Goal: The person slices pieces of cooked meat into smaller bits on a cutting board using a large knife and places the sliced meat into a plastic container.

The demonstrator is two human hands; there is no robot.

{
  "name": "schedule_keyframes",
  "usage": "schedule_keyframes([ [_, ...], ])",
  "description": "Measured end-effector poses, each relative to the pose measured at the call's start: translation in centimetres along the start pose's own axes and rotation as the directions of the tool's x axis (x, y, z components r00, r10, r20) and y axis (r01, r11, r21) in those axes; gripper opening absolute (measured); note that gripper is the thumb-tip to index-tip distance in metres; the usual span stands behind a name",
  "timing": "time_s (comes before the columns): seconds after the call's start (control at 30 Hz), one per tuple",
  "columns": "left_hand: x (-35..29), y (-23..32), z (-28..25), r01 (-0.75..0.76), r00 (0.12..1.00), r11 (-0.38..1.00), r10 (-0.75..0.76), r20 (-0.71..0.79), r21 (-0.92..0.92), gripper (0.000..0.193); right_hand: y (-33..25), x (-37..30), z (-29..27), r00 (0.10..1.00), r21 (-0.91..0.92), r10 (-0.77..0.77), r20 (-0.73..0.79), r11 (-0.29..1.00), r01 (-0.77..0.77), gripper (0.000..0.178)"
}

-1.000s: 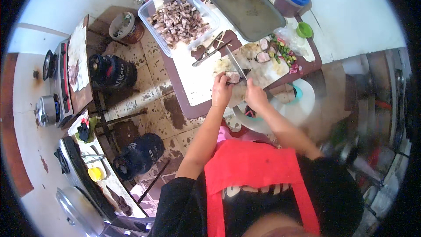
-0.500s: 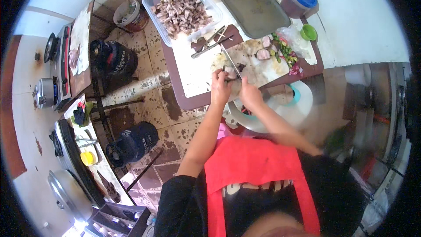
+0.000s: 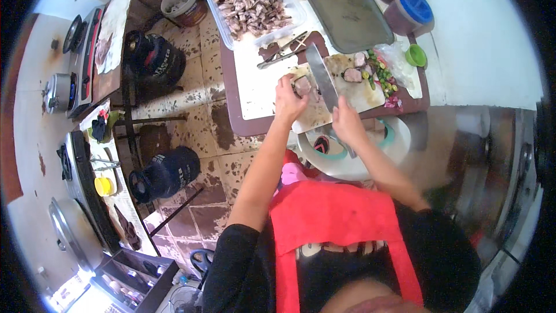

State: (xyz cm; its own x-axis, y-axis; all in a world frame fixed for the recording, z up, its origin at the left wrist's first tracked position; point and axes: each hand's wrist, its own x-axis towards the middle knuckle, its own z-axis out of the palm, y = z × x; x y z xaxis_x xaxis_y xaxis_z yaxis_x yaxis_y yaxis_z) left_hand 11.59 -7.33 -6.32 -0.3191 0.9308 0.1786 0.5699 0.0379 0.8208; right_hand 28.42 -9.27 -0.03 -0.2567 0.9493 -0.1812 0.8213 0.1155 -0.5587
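My right hand is closed round the handle of a broad-bladed cleaver, its flat side facing up over the cutting board. Left of the blade, my left hand grips a chunk of meat with dark edges on the board, fingers along its left side. Two more meat chunks lie farther right on the board. Beside them is a heap of cut green and red peppers. Metal tongs rest just beyond my left hand.
A clear plastic tub of chopped meat stands at the table's far left, next to a dark tray. At the right are a blue-lidded jar, a green cup and a plastic bag. Below the table edge sits a white stool.
The cleaver has turned from edge-on to showing its broad side and shifted right, away from the meat. My left hand stays on the meat chunk. The whole view has shifted slightly.
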Motion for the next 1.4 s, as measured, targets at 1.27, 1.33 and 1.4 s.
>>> schedule_keyframes([
  [1.27,-1.5,-0.9,-1.1,0.481,0.873,0.872,-0.486,-0.038,-0.087,0.016,-1.5,0.9,3.9,0.987,-0.133,0.061,0.146,0.990,-0.042,0.047],
  [1.33,-1.7,-0.9,-1.2,0.487,0.872,0.867,-0.489,0.009,-0.106,0.017,-1.8,0.7,3.8,0.994,-0.106,0.030,0.105,0.994,-0.019,0.045],
  [1.4,-1.8,-1.3,-1.2,0.488,0.873,0.864,-0.486,0.049,-0.126,0.018,-2.0,0.8,3.9,0.998,-0.078,-0.008,0.059,0.997,0.012,0.043],
])
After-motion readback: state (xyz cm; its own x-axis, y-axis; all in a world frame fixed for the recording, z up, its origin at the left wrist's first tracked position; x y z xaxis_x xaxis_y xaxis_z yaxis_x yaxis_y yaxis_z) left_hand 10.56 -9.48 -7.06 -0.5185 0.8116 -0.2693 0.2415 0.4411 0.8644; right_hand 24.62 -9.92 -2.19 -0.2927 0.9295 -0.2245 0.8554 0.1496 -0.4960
